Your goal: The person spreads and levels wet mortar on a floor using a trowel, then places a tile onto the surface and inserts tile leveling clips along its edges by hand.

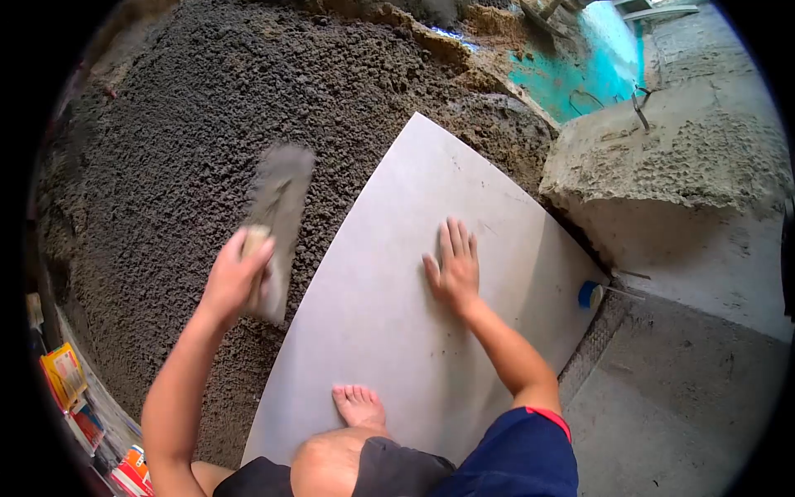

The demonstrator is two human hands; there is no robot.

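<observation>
Just then, the left grip (pixel 236 277) was curled round the trowel (pixel 283 211), which poked out past it; the right grip (pixel 455 272) lay flat and spread on the white slab (pixel 364 282).

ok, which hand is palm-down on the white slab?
The right hand, laid flat on the white slab. The left hand is off the slab, gripping a trowel on the mortar side.

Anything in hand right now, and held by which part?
The left hand holds a trowel by its handle; the right hand rests on the pale slab, holding nothing.
</observation>
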